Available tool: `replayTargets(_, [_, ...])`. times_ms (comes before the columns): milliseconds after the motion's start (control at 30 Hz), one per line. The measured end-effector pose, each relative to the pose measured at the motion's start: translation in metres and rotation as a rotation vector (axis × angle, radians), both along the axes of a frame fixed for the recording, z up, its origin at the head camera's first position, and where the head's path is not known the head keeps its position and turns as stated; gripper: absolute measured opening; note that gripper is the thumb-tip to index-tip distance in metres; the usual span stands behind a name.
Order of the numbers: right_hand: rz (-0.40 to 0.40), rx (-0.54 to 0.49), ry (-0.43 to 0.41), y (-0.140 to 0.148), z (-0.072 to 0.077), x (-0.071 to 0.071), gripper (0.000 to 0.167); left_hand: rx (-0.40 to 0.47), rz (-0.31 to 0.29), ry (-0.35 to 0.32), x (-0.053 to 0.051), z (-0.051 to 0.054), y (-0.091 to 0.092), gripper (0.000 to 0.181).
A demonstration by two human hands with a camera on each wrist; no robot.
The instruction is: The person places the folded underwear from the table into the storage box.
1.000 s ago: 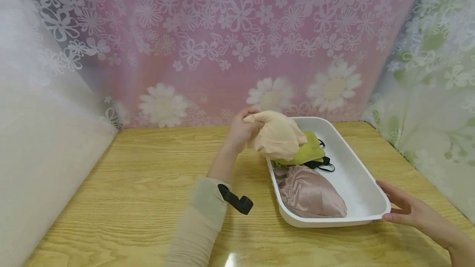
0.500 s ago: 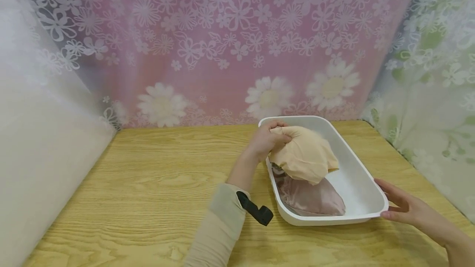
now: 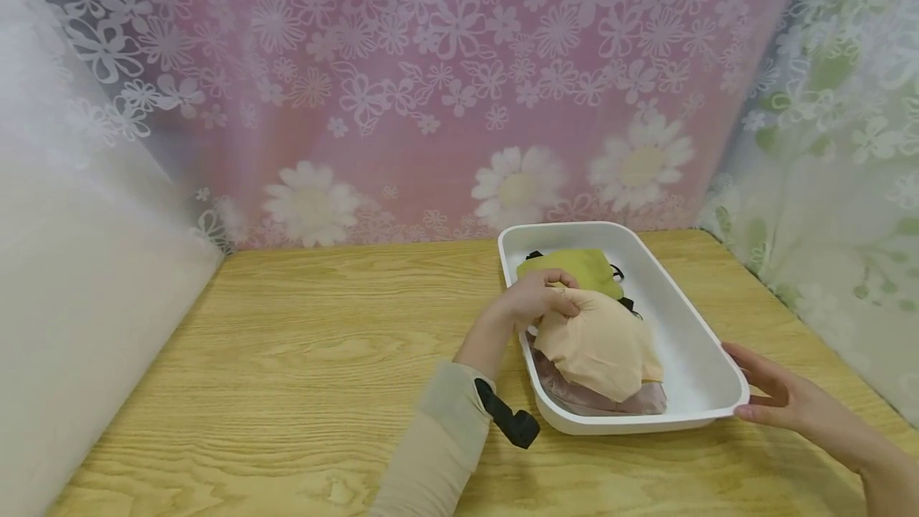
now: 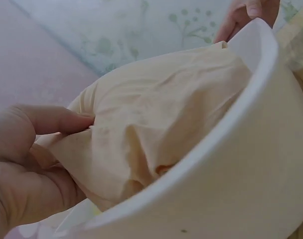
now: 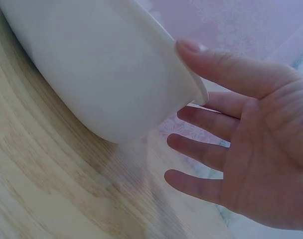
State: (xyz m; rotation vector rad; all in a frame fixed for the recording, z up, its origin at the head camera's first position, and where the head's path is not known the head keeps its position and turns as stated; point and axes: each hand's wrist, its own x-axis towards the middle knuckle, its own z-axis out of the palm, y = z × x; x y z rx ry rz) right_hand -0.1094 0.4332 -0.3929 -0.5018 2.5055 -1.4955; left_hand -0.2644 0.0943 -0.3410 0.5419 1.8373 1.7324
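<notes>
My left hand (image 3: pixel 534 299) pinches a beige bra (image 3: pixel 599 341), folded into a rounded cup shape, between thumb and fingers. The bra is inside the white plastic tray (image 3: pixel 685 309), over a dusty-pink satin garment (image 3: pixel 642 401) that it mostly covers. Behind it in the tray lies a yellow-green garment (image 3: pixel 574 266) with black straps. In the left wrist view the beige bra (image 4: pixel 161 109) sits just inside the tray's rim. My right hand (image 3: pixel 804 405) touches the tray's near right corner; in the right wrist view its thumb rests on the rim, the other fingers fairly straight and spread.
The tray stands on a wood-grain table (image 3: pixel 323 357). A pink flowered curtain (image 3: pixel 402 102) hangs behind, with a white sheet (image 3: pixel 86 246) at the left and a green-leaf patterned one (image 3: pixel 847 182) at the right. A black wrist mount (image 3: pixel 510 417) sits on my left sleeve.
My left hand has carried the beige bra from above the tray's left rim rightward, then down and nearer over the pink garment. My right hand has stayed at the tray's corner.
</notes>
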Motion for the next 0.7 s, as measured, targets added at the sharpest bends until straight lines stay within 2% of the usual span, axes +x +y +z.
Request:
replayTargets(167, [0.005, 0.004, 0.015, -0.0011, 0.002, -0.0012, 0.071, -0.114, -0.039, -0.006, 0.0009, -0.0035, -0.0042, 0.023])
replayTargets(233, [0.004, 0.009, 0.015, -0.0008, 0.0026, -0.0017, 0.071, -0.163, -0.038, 0.041, 0.0004, -0.0028, -0.0053, 0.025])
replayTargets(367, [-0.001, 0.026, 0.012, 0.0005, 0.0029, -0.0019, 0.072, -0.261, -0.045, 0.174, -0.0008, 0.0003, -0.0063, 0.031])
replayTargets(467, [-0.004, 0.029, 0.01, 0.0014, 0.0023, -0.0019, 0.072, -0.299, -0.084, 0.263, -0.0012, 0.0015, -0.0059, 0.034])
replayTargets(567, [0.002, 0.02, -0.001, 0.002, 0.0012, -0.0018, 0.072, -0.331, -0.131, 0.311, -0.0009, 0.0006, -0.0055, 0.036])
replayTargets(700, [-0.001, 0.021, -0.013, 0.0021, -0.0005, -0.0012, 0.072, -0.363, -0.166, 0.32, 0.0009, -0.0016, -0.0063, 0.038])
